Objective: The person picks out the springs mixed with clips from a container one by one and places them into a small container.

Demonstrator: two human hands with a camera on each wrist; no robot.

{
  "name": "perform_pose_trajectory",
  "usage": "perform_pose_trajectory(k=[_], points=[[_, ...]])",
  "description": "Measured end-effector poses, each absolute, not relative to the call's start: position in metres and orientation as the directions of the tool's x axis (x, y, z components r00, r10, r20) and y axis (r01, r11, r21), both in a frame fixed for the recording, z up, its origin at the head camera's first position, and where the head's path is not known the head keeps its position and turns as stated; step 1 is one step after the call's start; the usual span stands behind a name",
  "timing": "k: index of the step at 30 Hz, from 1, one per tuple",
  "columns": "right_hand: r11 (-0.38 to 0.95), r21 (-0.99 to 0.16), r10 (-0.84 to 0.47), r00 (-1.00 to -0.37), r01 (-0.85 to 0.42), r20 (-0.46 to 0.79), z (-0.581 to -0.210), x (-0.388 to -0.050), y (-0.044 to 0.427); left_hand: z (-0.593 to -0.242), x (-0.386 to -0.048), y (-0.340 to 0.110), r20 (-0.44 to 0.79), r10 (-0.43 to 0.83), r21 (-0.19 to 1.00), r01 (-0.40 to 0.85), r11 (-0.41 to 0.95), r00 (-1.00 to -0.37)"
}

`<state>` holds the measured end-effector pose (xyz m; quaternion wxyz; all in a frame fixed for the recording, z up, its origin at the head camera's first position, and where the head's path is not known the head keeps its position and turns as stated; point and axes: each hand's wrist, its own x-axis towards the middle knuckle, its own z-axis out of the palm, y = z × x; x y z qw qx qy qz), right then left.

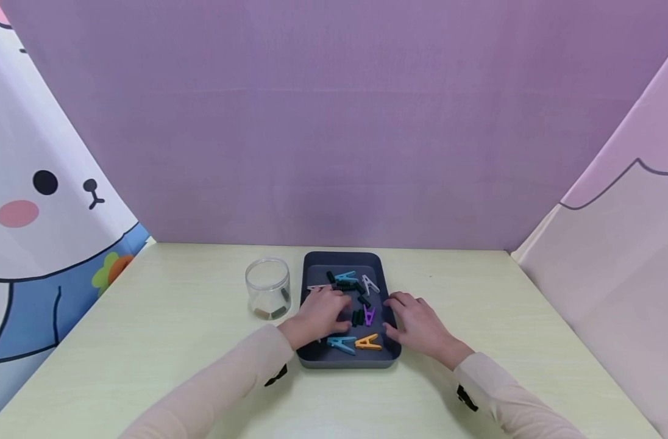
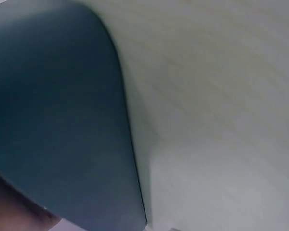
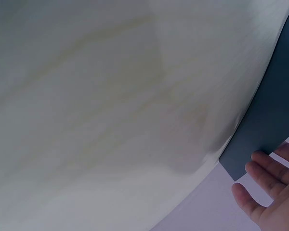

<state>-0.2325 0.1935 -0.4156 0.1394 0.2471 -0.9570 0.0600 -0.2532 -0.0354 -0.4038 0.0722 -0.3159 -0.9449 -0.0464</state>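
Left hand (image 1: 320,314) over the tray (image 1: 347,364), grip loose, thumb apart; right hand (image 1: 422,326) at its right side, grip slack

A pale table (image 1: 191,299) meets a purple backdrop (image 1: 334,122), with cartoon-printed cloth (image 1: 43,134) at left.

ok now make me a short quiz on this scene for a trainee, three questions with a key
1. True or false: in the head view, the clear jar stands left of the dark tray.

2. At the tray's near end, what colour is the clip beside the blue clip?
a) red
b) orange
c) green

3. Which hand reaches over the inside of the tray?

Key:
1. True.
2. b, the orange clip.
3. The left hand; the right hand is at the tray's right side.
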Motion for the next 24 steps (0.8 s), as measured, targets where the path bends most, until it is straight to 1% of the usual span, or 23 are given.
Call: perform_pose_trajectory(k=[6, 16, 24], points=[[0.873, -0.043, -0.454, -0.842, -0.486, 0.291, -0.416, -0.233, 0.193, -0.407, -0.255, -0.029, 0.138, 0.571, 0.044, 0.581, 0.813, -0.809], [0.872, -0.032, -0.458, -0.839, -0.488, 0.294, -0.417, -0.234, 0.193, -0.410, -0.256, -0.022, 0.158, 0.556, 0.038, 0.568, 0.822, -0.816], [0.870, -0.030, -0.462, -0.833, -0.493, 0.303, -0.416, -0.234, 0.193, -0.411, -0.256, -0.021, 0.171, 0.555, 0.008, 0.564, 0.826, -0.814]])
